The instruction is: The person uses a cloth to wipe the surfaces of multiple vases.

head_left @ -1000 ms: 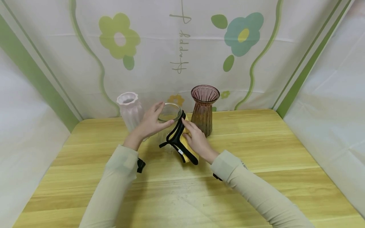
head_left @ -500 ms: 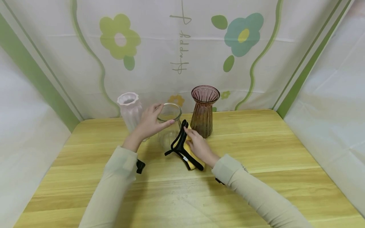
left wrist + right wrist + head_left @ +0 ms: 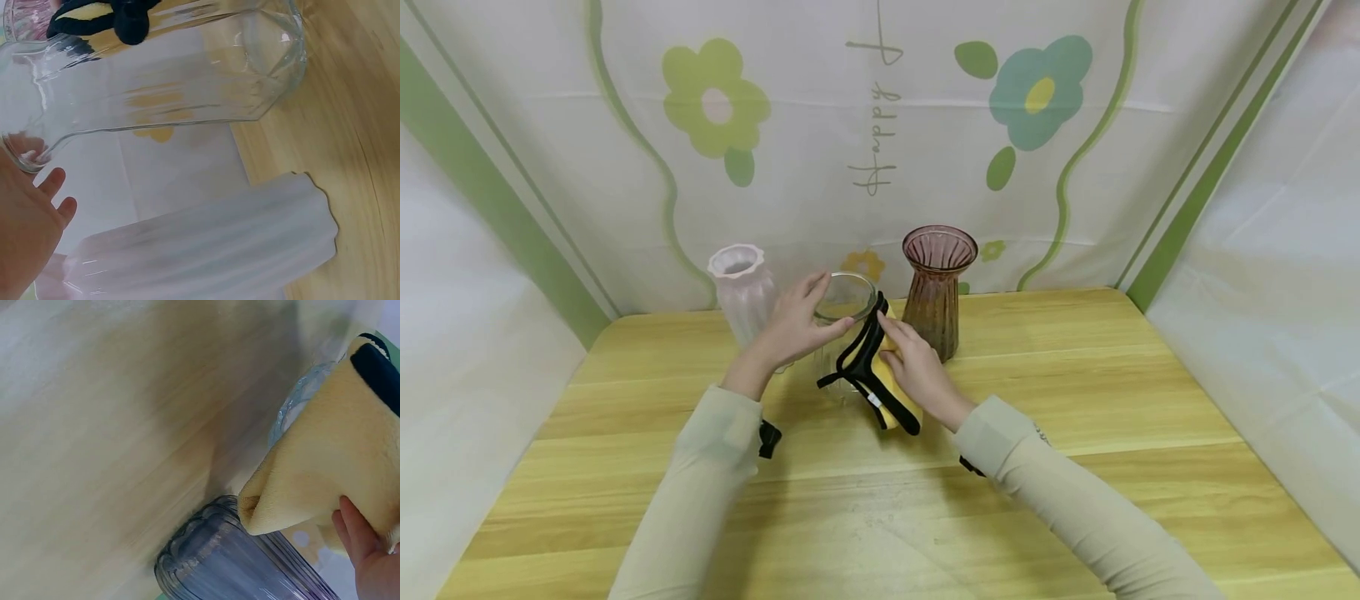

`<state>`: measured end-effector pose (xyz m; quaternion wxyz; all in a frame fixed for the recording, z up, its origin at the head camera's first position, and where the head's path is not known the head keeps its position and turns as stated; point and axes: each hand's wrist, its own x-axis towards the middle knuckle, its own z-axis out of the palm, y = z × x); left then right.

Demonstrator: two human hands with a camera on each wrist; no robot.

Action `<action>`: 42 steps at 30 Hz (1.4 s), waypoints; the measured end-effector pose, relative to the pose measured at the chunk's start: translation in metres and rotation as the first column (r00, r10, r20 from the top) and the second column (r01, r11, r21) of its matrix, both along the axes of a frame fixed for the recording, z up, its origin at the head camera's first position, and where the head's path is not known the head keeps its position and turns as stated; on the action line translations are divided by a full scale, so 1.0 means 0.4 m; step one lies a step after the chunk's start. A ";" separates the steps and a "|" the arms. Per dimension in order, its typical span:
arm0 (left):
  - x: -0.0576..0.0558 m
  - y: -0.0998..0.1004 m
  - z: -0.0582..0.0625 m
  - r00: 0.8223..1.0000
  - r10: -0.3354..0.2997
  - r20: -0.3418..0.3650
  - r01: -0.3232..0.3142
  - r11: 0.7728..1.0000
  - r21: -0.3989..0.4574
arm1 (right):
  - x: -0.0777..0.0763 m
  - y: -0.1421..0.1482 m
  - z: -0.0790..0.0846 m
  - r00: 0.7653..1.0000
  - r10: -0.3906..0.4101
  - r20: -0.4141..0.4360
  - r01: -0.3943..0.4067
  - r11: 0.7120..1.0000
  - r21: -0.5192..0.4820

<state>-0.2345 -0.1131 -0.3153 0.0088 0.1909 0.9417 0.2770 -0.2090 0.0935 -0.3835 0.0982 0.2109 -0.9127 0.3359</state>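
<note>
A clear glass vase [image 3: 829, 357] stands on the table, and my left hand [image 3: 788, 327] grips it by the neck, the thumb along the near side of the rim. In my right hand [image 3: 921, 371] is a yellow cloth with black edging [image 3: 889, 382], pressed to the right side of the vase just under the rim. The right wrist view shows the folded cloth [image 3: 319, 450] covering most of the glass. In the left wrist view the vase [image 3: 181, 94] lies sideways across the picture, its faceted base down on the wood.
Left of the glass vase is a pale pink fluted vase [image 3: 745, 304], close by my left hand. A purple-brown ribbed glass vase [image 3: 934, 312] stands to the right, just behind my right hand. A floral curtain [image 3: 805, 183] hangs along the table's back edge.
Half a second ago my right hand and the cloth were lower and further right along the glass; now they are back up near the rim. My left hand has stayed almost still.
</note>
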 end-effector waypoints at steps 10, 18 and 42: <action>-0.001 0.007 -0.009 0.999 0.034 -0.031 -0.034 0.999 0.019 | 0.012 0.015 -0.041 0.996 -0.007 0.086 0.001 0.998 0.065; -0.007 0.000 -0.001 0.998 0.033 -0.060 -0.034 0.999 -0.018 | 0.013 0.022 -0.053 0.998 0.013 0.067 -0.019 0.996 0.083; -0.003 -0.004 -0.004 1.000 0.002 0.006 -0.002 1.000 0.013 | 0.001 0.002 -0.011 1.000 0.004 0.031 -0.005 1.000 0.020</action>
